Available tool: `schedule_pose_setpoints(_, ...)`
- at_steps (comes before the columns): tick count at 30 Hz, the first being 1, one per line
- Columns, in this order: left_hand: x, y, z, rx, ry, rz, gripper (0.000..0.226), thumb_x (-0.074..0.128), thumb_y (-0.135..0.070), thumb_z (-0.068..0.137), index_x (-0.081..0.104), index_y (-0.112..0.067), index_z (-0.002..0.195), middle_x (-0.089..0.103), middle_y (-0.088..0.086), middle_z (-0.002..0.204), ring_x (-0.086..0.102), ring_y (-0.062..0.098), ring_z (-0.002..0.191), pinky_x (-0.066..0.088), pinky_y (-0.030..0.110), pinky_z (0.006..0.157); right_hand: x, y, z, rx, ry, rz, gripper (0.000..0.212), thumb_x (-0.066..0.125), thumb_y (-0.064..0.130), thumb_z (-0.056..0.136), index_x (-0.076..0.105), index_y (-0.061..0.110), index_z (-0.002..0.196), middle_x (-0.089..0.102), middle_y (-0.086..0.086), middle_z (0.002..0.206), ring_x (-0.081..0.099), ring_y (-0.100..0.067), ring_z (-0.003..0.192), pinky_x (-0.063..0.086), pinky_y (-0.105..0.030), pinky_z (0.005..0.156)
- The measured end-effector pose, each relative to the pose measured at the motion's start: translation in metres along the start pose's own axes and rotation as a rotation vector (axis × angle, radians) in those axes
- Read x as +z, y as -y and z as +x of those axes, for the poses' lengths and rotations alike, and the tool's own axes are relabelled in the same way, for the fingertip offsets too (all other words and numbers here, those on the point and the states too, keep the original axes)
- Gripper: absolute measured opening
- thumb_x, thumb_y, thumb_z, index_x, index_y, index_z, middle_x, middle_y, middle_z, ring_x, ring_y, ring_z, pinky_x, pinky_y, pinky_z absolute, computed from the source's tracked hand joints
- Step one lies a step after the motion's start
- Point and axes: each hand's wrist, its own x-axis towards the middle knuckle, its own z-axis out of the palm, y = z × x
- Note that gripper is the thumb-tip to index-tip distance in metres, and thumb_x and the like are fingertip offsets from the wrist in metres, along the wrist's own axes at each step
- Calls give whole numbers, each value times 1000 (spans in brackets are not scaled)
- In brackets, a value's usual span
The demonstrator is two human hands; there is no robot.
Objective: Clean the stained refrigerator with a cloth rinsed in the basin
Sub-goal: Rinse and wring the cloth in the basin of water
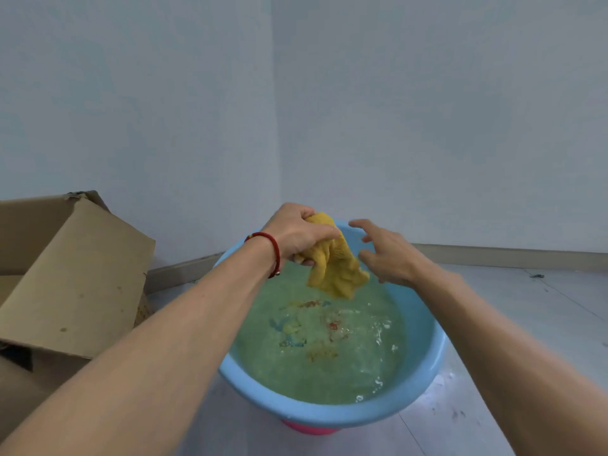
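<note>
At far left a cardboard box (65, 274) lies tipped on the floor against the wall, well apart from the work. Next, the left hand (296, 236), a red cord bracelet (273, 250) at its wrist, grips the yellow cloth (334, 268) bunched in curled fingers and holds it clear above the water, the lower half hanging free. Judgement: it is held over the basin so that drips fall back in, between rinsing and wringing.

The blue basin (424, 340) stands on the floor directly beneath, filled with cloudy greenish water well short of the rim. The surface is disturbed at the right side. A pink base shows under its near edge.

The right hand (386, 255) hovers just beside the cloth, fingers spread wide and holding nothing; whether it touches the fabric cannot be told. It appears placed to take the hanging end for a wring.

Room to move: open floor lies right of the basin; the wall corner closes the far side. The refrigerator is not in view.
</note>
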Motion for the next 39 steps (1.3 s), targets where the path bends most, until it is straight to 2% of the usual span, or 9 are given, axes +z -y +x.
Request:
schedule_pose_setpoints(5, -1, -15, -6, -58, 114, -131, 31, 81, -21, 85, 64, -10, 108, 71, 8, 80, 69, 21, 67, 58, 32, 58, 24, 26, -21, -141, 300, 537, 93, 86, 18, 80, 30, 44, 149, 65, 3, 128, 72, -21, 107, 63, -42, 82)
schedule_pose_setpoints(10, -28, -12, -12, -237, 215, -426, 9, 60, -9, 91, 64, -3, 97, 67, 16, 88, 69, 28, 74, 60, 52, 83, 39, 28, -13, -89, -49, 579, 32, 80, 14, 86, 63, 19, 113, 77, -7, 99, 72, -17, 85, 60, -41, 79)
schedule_pose_setpoints(18, -37, 58, -3, -331, 27, 66, 14, 65, 1, 83, 63, -5, 95, 60, 17, 98, 66, 31, 81, 64, 45, 68, 11, 19, -14, 0, 96, 426, 47, 74, -1, 81, 54, 23, 116, 69, -10, 91, 60, -19, 71, 52, -34, 68)
schedule_pose_setpoints(22, -25, 68, -8, -366, 259, 72, 42, 55, 3, 86, 64, -22, 117, 65, 15, 118, 67, 31, 99, 62, 53, 81, 2, 18, -13, 25, 176, 405, 53, 81, 1, 75, 63, 27, 119, 66, -9, 91, 63, -18, 72, 57, -37, 75)
schedule_pose_setpoints(27, 3, 81, -12, -195, 639, -30, 60, 75, -3, 86, 54, -31, 134, 69, -2, 122, 66, 25, 119, 56, 55, 93, -2, 27, -15, 29, 251, 731, 57, 75, -5, 68, 65, 16, 120, 63, -14, 94, 63, -24, 81, 54, -37, 77)
schedule_pose_setpoints(30, 22, 83, -12, -143, 552, -81, 55, 84, -18, 81, 58, -12, 129, 69, 3, 104, 69, 26, 100, 53, 62, 96, 3, 28, -16, 68, 258, 1012, 65, 67, -8, 61, 62, 9, 123, 69, -18, 101, 66, -28, 91, 53, -40, 82)
schedule_pose_setpoints(33, 29, 81, -10, -165, 409, -237, 45, 79, 2, 81, 61, -2, 122, 64, 13, 100, 69, 31, 93, 56, 65, 87, -3, 11, -19, 102, 287, 1331, 65, 64, -2, 62, 64, 7, 126, 67, -19, 111, 63, -31, 100, 52, -40, 87)
schedule_pose_setpoints(37, 22, 58, 1, 243, 188, 264, 31, 64, 10, 79, 63, -11, 102, 58, 6, 83, 60, 21, 70, 59, 40, 56, 7, -5, -24, 258, 293, 1425, 45, 56, 42, 95, 70, 12, 126, 66, -18, 124, 67, -31, 103, 59, -49, 85)
schedule_pose_setpoints(39, 21, 51, 7, 560, 125, 562, 20, 66, 2, 80, 61, -14, 91, 54, -1, 79, 52, 17, 69, 49, 38, 60, 24, -1, -27, 295, 494, 1404, 77, 59, 70, 91, 64, 9, 137, 61, -25, 135, 62, -41, 121, 55, -62, 92)
